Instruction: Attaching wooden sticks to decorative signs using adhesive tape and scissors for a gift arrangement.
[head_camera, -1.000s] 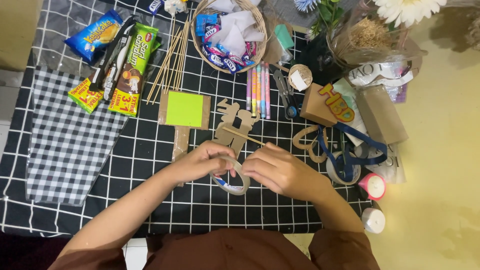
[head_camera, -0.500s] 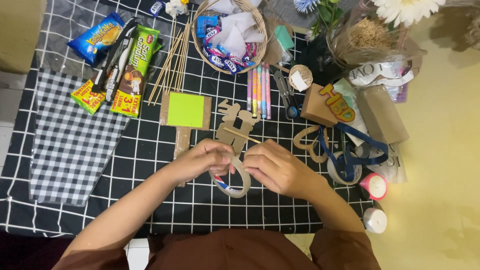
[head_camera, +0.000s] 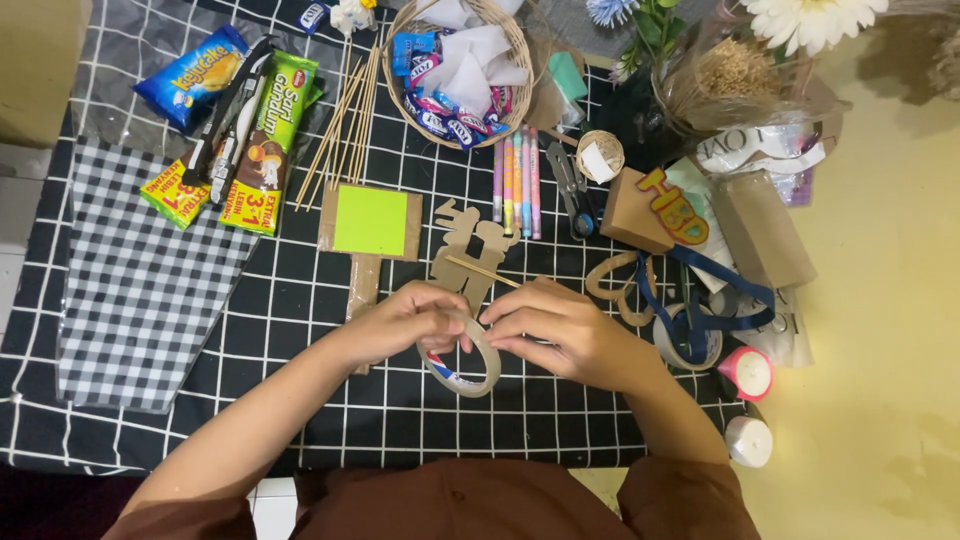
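Observation:
My left hand (head_camera: 410, 322) grips a roll of clear tape (head_camera: 463, 366) by its upper left side, holding it just above the black grid cloth (head_camera: 330, 420). My right hand (head_camera: 562, 330) meets it from the right, fingertips pinching at the roll's top edge. Just beyond the hands lies a brown cardboard cutout (head_camera: 472, 252) with a thin wooden skewer (head_camera: 482, 271) across it. A cardboard paddle with a green square (head_camera: 370, 222) lies to the left of the cutout.
A wicker basket of candy (head_camera: 455, 60) sits at the far middle, with bamboo skewers (head_camera: 340, 120), snack packets (head_camera: 262, 140) and a checked sheet (head_camera: 145, 290) left. Coloured pens (head_camera: 516, 180), scissors (head_camera: 572, 190), a brown box (head_camera: 650, 212), blue ribbon (head_camera: 700, 290), small tubs (head_camera: 746, 372) and flowers (head_camera: 790, 25) crowd the right.
Both hands stayed together over the cloth. The tape roll shifted slightly between them and now shows more fully below the fingers.

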